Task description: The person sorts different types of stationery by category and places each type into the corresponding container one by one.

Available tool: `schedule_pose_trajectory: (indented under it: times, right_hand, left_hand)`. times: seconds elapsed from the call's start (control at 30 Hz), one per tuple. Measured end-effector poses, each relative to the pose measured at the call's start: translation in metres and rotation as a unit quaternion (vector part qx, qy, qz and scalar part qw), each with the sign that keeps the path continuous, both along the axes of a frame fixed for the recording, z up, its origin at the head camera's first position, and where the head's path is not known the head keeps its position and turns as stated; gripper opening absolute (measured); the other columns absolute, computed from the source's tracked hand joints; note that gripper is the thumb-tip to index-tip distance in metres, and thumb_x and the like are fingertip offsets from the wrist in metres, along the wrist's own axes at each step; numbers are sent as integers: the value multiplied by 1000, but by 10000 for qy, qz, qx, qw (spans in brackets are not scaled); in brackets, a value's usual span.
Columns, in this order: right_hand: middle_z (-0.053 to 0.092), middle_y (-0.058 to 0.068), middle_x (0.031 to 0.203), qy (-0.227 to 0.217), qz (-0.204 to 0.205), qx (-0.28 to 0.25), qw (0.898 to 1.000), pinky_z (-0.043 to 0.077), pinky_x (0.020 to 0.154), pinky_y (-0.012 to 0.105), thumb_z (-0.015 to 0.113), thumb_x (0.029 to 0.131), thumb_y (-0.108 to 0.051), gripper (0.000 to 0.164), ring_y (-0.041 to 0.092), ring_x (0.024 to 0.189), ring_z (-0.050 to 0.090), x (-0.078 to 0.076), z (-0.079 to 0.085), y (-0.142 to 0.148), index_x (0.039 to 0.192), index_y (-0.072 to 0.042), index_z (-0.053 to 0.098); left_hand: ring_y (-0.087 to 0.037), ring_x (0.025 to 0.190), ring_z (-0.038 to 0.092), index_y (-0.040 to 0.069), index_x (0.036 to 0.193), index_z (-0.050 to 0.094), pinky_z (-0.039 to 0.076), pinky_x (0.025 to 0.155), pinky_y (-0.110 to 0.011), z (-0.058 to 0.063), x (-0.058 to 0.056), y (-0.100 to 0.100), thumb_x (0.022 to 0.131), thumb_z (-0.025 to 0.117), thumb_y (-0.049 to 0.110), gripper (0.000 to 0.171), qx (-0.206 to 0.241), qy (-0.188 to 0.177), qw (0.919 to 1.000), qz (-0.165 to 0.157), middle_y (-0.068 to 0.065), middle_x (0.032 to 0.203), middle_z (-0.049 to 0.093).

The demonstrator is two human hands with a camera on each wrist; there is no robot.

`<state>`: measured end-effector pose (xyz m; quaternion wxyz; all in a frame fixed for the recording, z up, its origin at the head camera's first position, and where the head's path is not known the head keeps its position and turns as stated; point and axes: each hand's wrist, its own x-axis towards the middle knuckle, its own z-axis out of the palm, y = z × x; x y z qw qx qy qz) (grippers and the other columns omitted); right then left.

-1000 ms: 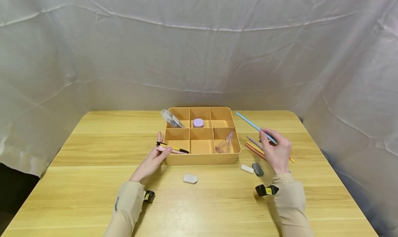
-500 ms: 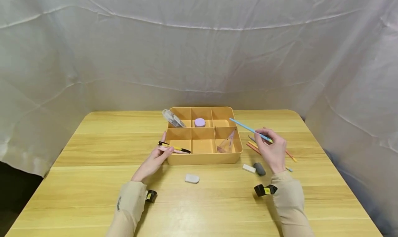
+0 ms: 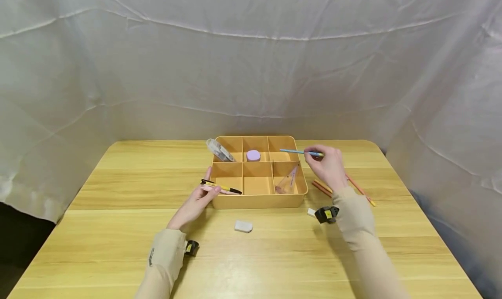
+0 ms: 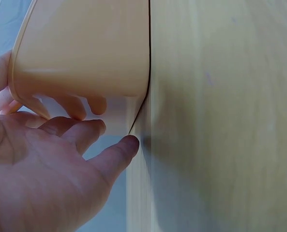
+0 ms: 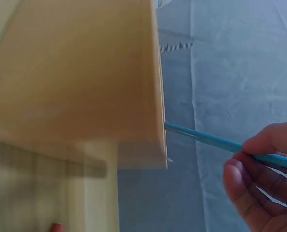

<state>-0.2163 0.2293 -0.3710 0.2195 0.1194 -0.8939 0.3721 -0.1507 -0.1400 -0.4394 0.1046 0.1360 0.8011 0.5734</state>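
Note:
A yellow-orange organizer box [image 3: 256, 202] with several compartments stands on the table. My left hand [image 3: 194, 205] holds its front left corner, thumb over the rim and fingers along the left side wall [image 4: 124, 116]. Beside that thumb, a black-and-yellow pen [image 3: 223, 187] and a pale pink pen [image 3: 209, 185] stick out over the rim. My right hand [image 3: 327, 164] pinches a light blue pencil [image 3: 292, 151] near its rear end, over the box's right side. In the right wrist view the pencil [image 5: 206, 138] points toward the box rim.
In the box sit a clear correction tape [image 3: 220, 150], a purple sharpener-like piece [image 3: 253, 155] and a clear triangle ruler [image 3: 288, 181]. A white eraser [image 3: 243, 226] lies in front; another white block [image 3: 311, 212] and pencils [image 3: 358, 188] lie at right.
My right hand has moved left with the blue pencil, from above the other pencils to the box's right compartments. My left hand stays at the box corner.

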Motion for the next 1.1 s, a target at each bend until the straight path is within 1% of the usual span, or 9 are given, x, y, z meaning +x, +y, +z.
schedule_pose_trajectory:
  times: [0.07,0.13,0.2,0.27,0.37,0.5,0.63,0.87,1.1]
  right_hand:
    - [78,21,92,-107,113,224,9996,61,68,32,65,92,-6,14,35,77,76,-9,5,-1,95,-1,77]
    - [77,21,93,-305,173,373,9987,62,71,44,64,92,-7,14,36,78,75,-18,7,-1,96,0,77]
    - [77,22,95,-555,232,437,9972,62,73,48,64,93,-7,15,36,81,75,-26,9,-1,97,0,76]
    - [77,22,97,-800,241,495,9953,61,73,45,63,93,-8,15,35,83,75,-33,11,0,98,0,76]
    - [76,22,99,-1187,278,517,9912,58,69,34,63,94,-10,17,33,84,74,-41,13,2,101,-1,75]
    - [75,22,99,-1793,393,333,9825,51,62,24,62,96,-15,20,25,77,72,-48,13,4,106,-1,73]
    - [72,21,98,-2328,486,120,9712,49,60,24,61,96,-16,23,16,69,66,-56,10,6,110,-1,70]
    - [64,3,81,-2904,773,-402,9529,51,62,23,57,100,-14,27,19,70,60,-66,5,10,115,6,67]
    - [61,5,79,-3137,875,-612,9435,49,60,22,56,100,-11,28,15,66,54,-69,0,9,115,10,65]
  left_hand:
    - [-46,155,-7,0,125,67,1,124,-67,0,0,0,109,43,28,40,-25,4,10000,-6,-12,169,-19]
    - [-46,155,-9,0,126,67,-1,124,-68,0,-1,-1,109,43,28,40,-15,-5,10000,-23,-11,169,-20]
    - [-45,155,-10,1,126,67,-3,123,-68,-1,-1,0,109,43,28,40,6,-23,10000,-38,-11,169,-20]
    - [-45,155,-10,1,126,67,-3,123,-68,-1,-1,0,109,43,28,40,68,-29,10000,-21,-11,169,-19]
    - [-45,155,-10,-1,123,68,-1,124,-69,-3,0,-1,109,44,27,39,137,3,9999,-8,-13,169,-17]
    - [-46,155,-8,-2,122,67,0,124,-67,-3,0,-1,109,44,26,39,80,23,10000,3,-14,169,-17]
    - [-47,155,-7,-1,123,67,0,124,-68,-2,1,0,109,43,27,40,6,15,10000,9,-14,169,-19]
    - [-48,155,-7,-3,120,67,-1,123,-69,-2,0,1,109,43,25,39,168,-22,9999,29,-14,169,-19]
    - [-48,155,-6,-4,121,68,0,124,-68,-3,-2,0,109,44,25,39,137,85,9999,-7,-15,169,-18]
